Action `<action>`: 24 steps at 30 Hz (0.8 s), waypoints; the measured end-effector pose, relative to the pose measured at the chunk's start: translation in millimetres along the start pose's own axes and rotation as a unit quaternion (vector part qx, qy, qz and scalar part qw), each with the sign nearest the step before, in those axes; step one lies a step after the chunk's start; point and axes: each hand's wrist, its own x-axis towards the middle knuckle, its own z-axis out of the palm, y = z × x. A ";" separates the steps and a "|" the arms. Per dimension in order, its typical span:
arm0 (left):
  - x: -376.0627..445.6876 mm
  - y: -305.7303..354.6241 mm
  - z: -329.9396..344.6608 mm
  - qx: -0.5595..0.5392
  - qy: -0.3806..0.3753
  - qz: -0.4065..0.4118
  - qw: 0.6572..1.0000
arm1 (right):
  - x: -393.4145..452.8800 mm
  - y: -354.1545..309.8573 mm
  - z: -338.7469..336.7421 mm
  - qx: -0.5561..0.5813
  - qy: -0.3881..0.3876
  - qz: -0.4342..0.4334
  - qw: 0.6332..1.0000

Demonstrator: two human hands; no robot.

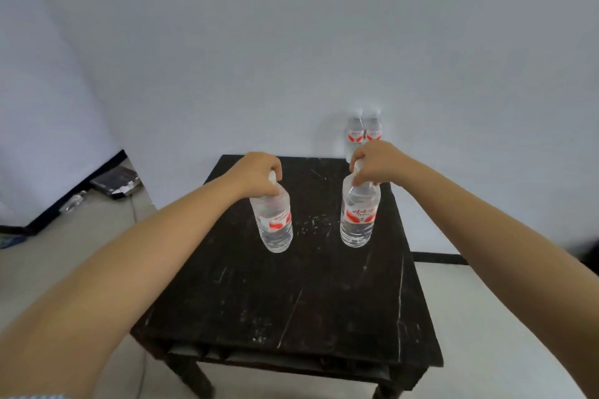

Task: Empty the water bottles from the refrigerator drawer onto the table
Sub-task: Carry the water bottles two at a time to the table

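Two clear water bottles with red-and-white labels are over the black table (291,295). My left hand (256,175) grips the top of the left bottle (275,223), which tilts slightly. My right hand (372,162) holds the neck of the right bottle (359,217), which is upright. Both bottle bases are at or just above the tabletop; contact is unclear. Two more bottles (363,131) stand side by side at the table's far right edge against the wall, partly hidden behind my right hand. The refrigerator drawer is out of view.
A white wall rises right behind the table. On the floor at left lie a dark flat box (115,183) and a clear plastic item (74,202). A black baseboard runs along the wall. The table's front edge is near me.
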 end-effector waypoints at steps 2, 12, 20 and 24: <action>37.5 -9.0 -0.6 -0.003 -0.006 0.003 1.000 | 40.9 4.2 -6.9 -0.022 0.009 0.005 1.000; 232.2 -61.1 -8.2 0.023 -0.065 0.079 0.995 | 229.0 16.2 -17.1 -0.110 -0.028 0.067 0.991; 378.0 -81.5 -0.4 0.003 -0.066 0.132 0.989 | 360.4 37.5 -6.0 -0.098 -0.025 0.089 0.991; 440.0 -87.4 24.7 -0.012 -0.064 0.135 0.989 | 420.5 61.5 11.6 -0.104 -0.028 0.086 0.991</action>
